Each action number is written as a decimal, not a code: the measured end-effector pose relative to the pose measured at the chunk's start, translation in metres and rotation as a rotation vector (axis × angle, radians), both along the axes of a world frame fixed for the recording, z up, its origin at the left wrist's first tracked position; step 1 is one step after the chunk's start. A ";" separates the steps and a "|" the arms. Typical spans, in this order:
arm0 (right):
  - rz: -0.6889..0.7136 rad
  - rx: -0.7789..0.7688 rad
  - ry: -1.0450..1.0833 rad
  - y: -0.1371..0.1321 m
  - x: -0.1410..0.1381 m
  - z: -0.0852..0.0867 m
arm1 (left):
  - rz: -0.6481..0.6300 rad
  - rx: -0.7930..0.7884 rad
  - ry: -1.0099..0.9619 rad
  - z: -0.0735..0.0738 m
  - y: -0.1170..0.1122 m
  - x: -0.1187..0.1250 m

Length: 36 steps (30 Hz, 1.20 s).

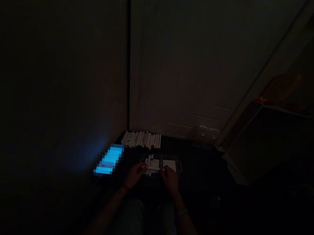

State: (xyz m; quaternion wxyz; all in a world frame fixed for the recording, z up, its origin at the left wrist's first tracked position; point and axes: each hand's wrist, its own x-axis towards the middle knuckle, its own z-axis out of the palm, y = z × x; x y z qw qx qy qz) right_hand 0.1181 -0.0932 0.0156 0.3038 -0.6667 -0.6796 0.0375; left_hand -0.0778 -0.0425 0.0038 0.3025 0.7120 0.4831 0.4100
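A white marker [155,168] lies crosswise between my two hands. My left hand [135,175] pinches its left end, and my right hand [170,178] has its fingers closed on the right end. Beneath it is an open case [180,167] with two side-by-side compartments that show pale, flat bottoms or inserts. A few white markers [152,158] lie lengthwise in the left compartment, near my left fingers. The room is very dark, so fine detail on the marker and case is lost.
Behind the case, a row of white markers [142,139] lies along the back of the dark table. At left glows a blurred blue screen [109,160]. Two clear plastic containers [207,137] stand at the back right by the wall. A shelf [285,109] holds dim objects farther right.
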 end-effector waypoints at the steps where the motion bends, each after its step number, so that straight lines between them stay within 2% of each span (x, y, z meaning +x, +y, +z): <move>1: 0.000 -0.004 0.000 0.000 0.000 0.000 | -0.002 -0.006 -0.004 0.001 0.000 0.000; 10: 0.004 0.012 -0.006 0.000 0.001 -0.002 | 0.029 0.003 -0.017 -0.002 0.001 0.002; 21: -0.005 0.024 0.000 -0.001 0.000 -0.001 | -0.002 -0.005 -0.019 -0.008 0.004 0.000; 36: 0.006 0.015 -0.001 -0.001 0.001 0.000 | -0.003 -0.011 0.021 -0.002 0.001 0.000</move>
